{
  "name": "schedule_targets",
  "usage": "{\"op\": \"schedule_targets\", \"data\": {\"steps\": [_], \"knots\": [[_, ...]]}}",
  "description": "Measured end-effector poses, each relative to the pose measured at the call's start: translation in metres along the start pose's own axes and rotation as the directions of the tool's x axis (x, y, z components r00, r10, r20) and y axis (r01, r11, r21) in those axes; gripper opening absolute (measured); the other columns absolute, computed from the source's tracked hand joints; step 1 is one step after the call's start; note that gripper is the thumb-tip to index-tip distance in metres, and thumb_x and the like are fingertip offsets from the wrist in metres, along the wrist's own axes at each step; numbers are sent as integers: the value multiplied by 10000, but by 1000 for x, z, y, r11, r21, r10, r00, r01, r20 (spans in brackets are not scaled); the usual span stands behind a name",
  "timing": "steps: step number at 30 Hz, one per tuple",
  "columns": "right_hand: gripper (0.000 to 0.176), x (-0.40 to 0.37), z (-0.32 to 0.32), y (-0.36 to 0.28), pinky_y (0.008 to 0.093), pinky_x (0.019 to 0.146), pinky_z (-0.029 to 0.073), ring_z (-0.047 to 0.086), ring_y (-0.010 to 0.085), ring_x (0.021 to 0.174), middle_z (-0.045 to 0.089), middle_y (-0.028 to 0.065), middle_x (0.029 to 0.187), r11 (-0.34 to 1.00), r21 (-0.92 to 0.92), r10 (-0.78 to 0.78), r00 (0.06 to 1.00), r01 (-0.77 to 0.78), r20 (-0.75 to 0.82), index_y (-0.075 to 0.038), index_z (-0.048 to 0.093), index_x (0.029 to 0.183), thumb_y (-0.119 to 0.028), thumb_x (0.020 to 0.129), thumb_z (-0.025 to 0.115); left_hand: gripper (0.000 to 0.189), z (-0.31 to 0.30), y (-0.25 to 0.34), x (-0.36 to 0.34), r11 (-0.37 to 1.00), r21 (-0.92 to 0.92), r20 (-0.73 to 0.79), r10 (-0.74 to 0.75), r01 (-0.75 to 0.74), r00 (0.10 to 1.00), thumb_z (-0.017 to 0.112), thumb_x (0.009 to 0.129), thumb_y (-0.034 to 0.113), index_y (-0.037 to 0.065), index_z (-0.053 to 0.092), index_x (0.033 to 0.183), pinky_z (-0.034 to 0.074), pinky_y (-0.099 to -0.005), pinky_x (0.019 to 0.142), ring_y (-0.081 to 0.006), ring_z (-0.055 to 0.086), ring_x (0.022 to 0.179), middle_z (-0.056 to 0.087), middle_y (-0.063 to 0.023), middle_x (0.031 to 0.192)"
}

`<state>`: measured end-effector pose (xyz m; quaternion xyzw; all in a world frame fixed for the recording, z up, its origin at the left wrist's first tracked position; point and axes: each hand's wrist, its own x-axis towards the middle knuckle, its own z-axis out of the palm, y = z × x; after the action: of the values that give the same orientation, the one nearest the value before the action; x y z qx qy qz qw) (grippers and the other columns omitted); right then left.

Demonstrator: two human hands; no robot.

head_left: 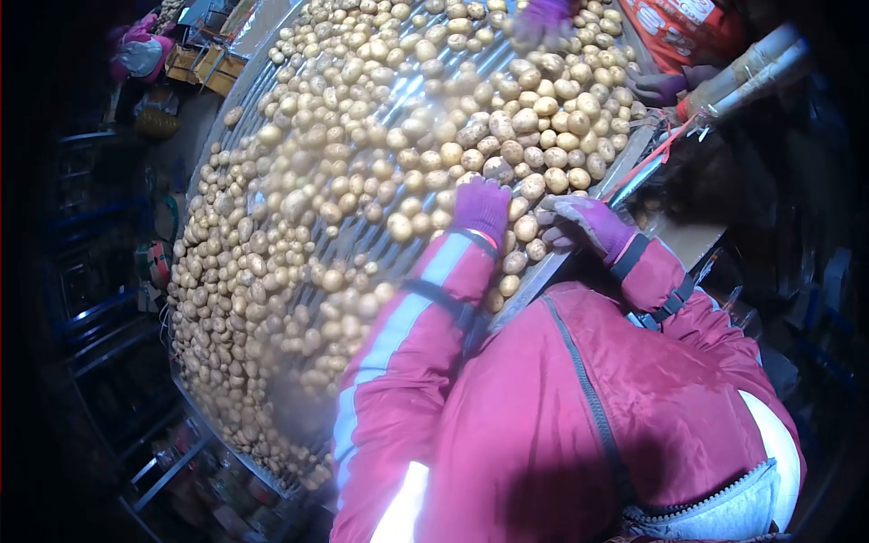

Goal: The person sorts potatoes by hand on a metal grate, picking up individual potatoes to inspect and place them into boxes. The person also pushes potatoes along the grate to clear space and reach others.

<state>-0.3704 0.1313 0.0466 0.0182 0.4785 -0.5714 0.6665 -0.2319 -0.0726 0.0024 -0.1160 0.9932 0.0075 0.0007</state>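
Note:
A wide bed of roller bars is covered with many loose potatoes [244, 299]. My left hand [482, 206], in a purple knitted glove, reaches down among them near the right side of the rollers. A potato [498, 168] sits right at its fingertips; the fingers point away from me and are mostly hidden, so any grip cannot be seen. At the metal edge nearest my body is my right hand [588, 223], in a purple glove with greyish fingers. Its fingers are bent and spread apart beside potatoes [536, 249], with nothing visible held in them.
Across the rollers, a co-worker's purple glove [546, 20] is blurred over potatoes. Another gloved hand [659, 88] rests by orange clothing [683, 32]. A pole [747, 71] with red ties [665, 145] juts in at right. Cardboard boxes [217, 70] stand at upper left.

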Motion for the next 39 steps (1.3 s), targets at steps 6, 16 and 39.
{"op": "schedule_targets", "data": {"steps": [6, 16, 39], "knots": [[558, -21, 9, -11, 342, 732, 583, 704, 233, 876, 649, 141, 1230, 998, -54, 37, 999, -38, -15, -30, 528, 1385, -406, 982, 614, 86, 2, -3, 8, 999, -36, -1, 1, -1, 1000, 608, 859, 227, 206, 692, 854, 493, -439, 688, -240, 639, 840, 655, -12, 846], [537, -12, -40, 19, 316, 802, 566, 688, 204, 939, 649, 130, 1207, 975, -179, -89, 966, 134, 242, -43, 490, 1440, -168, 943, 649, 411, -112, 52, 26, 675, -691, 346, -6, 259, 938, 676, 890, 302, 75, 665, 1232, 513, -407, 946, -324, 649, 1111, 676, -145, 1221], [550, -55, -12, -20, 264, 547, 504, 585, 147, 555, 641, 94, 716, 983, -182, -51, 996, 37, -73, 95, 632, 1217, -385, 1077, 403, 138, -14, 32, 62, 990, 61, 231, 110, -128, 967, 564, 898, 177, 157, 661, 994, 494, -441, 668, -267, 685, 810, 666, -60, 874]]}}
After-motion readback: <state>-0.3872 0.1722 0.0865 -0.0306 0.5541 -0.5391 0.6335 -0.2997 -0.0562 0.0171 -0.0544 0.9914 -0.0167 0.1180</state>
